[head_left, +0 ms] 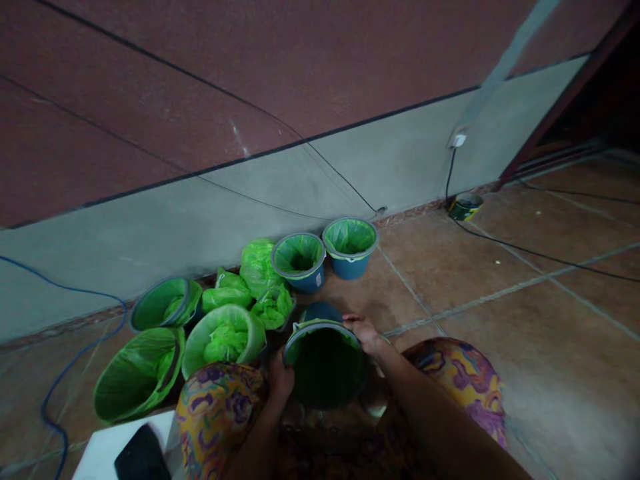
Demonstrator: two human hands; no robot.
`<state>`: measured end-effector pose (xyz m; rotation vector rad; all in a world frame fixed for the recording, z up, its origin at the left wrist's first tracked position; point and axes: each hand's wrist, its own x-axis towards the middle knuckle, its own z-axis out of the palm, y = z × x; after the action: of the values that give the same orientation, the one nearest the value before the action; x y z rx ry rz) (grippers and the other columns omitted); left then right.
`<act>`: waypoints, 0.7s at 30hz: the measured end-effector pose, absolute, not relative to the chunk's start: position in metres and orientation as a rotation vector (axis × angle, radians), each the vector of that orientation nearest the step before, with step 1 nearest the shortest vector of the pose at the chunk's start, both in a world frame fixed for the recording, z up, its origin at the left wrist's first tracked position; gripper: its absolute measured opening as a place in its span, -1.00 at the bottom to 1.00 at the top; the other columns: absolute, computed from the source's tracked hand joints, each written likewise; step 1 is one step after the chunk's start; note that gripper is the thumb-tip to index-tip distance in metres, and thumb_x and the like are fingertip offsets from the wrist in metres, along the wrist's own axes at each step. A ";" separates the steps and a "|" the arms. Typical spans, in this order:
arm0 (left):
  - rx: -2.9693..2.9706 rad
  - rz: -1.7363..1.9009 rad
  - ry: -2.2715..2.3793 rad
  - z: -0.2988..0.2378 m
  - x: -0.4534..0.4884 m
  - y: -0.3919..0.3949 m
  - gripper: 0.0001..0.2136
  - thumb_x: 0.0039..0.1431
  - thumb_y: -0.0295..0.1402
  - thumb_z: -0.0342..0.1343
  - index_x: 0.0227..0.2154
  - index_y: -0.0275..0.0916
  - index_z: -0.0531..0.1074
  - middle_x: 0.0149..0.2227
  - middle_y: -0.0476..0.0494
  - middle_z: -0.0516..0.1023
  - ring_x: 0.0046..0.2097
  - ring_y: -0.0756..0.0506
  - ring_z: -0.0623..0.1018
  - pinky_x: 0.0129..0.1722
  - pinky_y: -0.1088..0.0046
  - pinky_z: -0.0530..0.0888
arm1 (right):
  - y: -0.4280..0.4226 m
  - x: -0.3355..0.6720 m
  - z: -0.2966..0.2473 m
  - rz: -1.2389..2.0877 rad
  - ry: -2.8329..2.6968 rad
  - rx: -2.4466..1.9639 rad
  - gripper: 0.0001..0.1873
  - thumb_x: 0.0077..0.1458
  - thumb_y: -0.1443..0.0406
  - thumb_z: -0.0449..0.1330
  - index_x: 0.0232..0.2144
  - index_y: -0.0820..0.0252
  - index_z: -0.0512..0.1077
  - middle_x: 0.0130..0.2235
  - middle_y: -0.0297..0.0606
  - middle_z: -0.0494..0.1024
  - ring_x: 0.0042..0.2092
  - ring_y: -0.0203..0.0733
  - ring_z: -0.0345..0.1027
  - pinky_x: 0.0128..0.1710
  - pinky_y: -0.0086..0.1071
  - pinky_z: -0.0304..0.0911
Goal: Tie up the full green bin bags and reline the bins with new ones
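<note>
I hold a blue bin lined with a dark green bag between my knees, its mouth tilted toward me. My left hand grips the bin's left rim, fingers closed on it. My right hand grips the right rim at the top, fingers curled over the bag's edge. Just behind the bin lie loose bright green bags.
Two lined blue bins stand upright by the grey wall. Several lined bins lie tipped at the left. A white box with a black phone is at bottom left. Cables cross the tiled floor; a blue cable curls at left.
</note>
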<state>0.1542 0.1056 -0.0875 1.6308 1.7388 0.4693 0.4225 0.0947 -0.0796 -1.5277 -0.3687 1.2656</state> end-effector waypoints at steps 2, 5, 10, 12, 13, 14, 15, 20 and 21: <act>1.654 0.447 1.741 -0.086 0.157 0.104 -0.49 0.02 -0.64 -0.03 0.06 -0.28 0.40 0.02 -0.21 0.57 0.09 -0.15 0.52 0.16 0.30 0.37 | 0.097 0.423 -0.078 1.237 -0.381 -1.555 -0.92 -0.28 0.32 0.28 -0.56 0.12 0.49 -0.54 -0.34 0.53 -0.44 -0.20 0.38 -0.36 -0.33 0.29; 1.655 0.387 1.760 -0.082 0.163 0.101 -0.50 0.05 -0.61 -0.01 0.09 -0.24 0.38 0.04 -0.21 0.56 0.08 -0.14 0.52 0.13 0.32 0.38 | 0.100 0.420 -0.073 1.203 -0.501 -1.535 -0.89 -0.25 0.26 0.30 -0.54 0.15 0.53 -0.48 -0.32 0.56 -0.37 -0.20 0.39 -0.25 -0.33 0.28; 1.684 0.296 1.795 -0.070 0.179 0.103 -0.46 0.04 -0.59 0.09 0.15 -0.26 0.35 0.01 -0.26 0.58 0.04 -0.16 0.54 0.07 0.37 0.39 | 0.102 0.416 -0.065 1.248 -0.588 -1.472 -0.76 -0.33 0.24 0.32 -0.47 0.17 0.55 -0.46 -0.32 0.57 -0.38 -0.21 0.39 -0.28 -0.33 0.27; 1.693 0.224 1.825 -0.065 0.185 0.108 -0.42 0.04 -0.59 0.10 0.19 -0.28 0.31 -0.01 -0.31 0.59 0.02 -0.18 0.56 0.05 0.36 0.39 | 0.103 0.417 -0.063 1.256 -0.540 -1.481 -0.76 -0.36 0.27 0.30 -0.48 0.17 0.55 -0.50 -0.34 0.55 -0.42 -0.22 0.37 -0.33 -0.34 0.26; 1.687 0.194 1.840 -0.064 0.186 0.110 -0.41 0.05 -0.59 0.10 0.21 -0.29 0.29 -0.02 -0.33 0.59 0.01 -0.19 0.56 0.04 0.36 0.39 | 0.103 0.418 -0.063 1.244 -0.510 -1.487 -0.76 -0.37 0.28 0.29 -0.49 0.17 0.54 -0.53 -0.36 0.53 -0.44 -0.22 0.35 -0.35 -0.35 0.25; 1.667 0.172 1.857 -0.064 0.187 0.113 -0.40 0.06 -0.58 0.11 0.22 -0.30 0.28 -0.02 -0.35 0.59 0.00 -0.19 0.57 0.04 0.35 0.39 | 0.104 0.420 -0.064 1.223 -0.479 -1.494 -0.77 -0.38 0.30 0.28 -0.50 0.17 0.54 -0.54 -0.37 0.52 -0.45 -0.23 0.34 -0.37 -0.35 0.24; 1.636 0.161 1.874 -0.065 0.187 0.114 -0.40 0.06 -0.56 0.12 0.22 -0.31 0.27 -0.01 -0.35 0.59 0.00 -0.19 0.57 0.03 0.34 0.40 | 0.104 0.421 -0.064 1.197 -0.449 -1.502 -0.77 -0.39 0.31 0.27 -0.51 0.17 0.53 -0.55 -0.38 0.51 -0.47 -0.24 0.33 -0.38 -0.36 0.23; 1.350 0.288 1.790 -0.087 0.176 0.109 -0.64 -0.03 -0.51 0.21 -0.10 -0.31 0.51 -0.15 -0.25 0.64 -0.08 -0.20 0.59 -0.09 0.35 0.47 | 0.103 0.428 -0.070 1.113 -0.356 -1.515 -0.81 -0.41 0.32 0.26 -0.55 0.15 0.51 -0.55 -0.40 0.51 -0.48 -0.25 0.32 -0.39 -0.37 0.23; 1.304 0.314 1.755 -0.092 0.174 0.105 -0.73 -0.05 -0.53 0.20 -0.20 -0.31 0.54 -0.22 -0.22 0.65 -0.12 -0.19 0.60 -0.14 0.36 0.49 | 0.103 0.430 -0.071 1.103 -0.340 -1.520 -0.83 -0.40 0.31 0.25 -0.56 0.14 0.51 -0.55 -0.39 0.52 -0.47 -0.24 0.34 -0.39 -0.36 0.24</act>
<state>0.1735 0.1054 -0.0923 1.3039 1.7550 0.3144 0.4296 0.1027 -0.0711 -1.5205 -0.3404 1.1034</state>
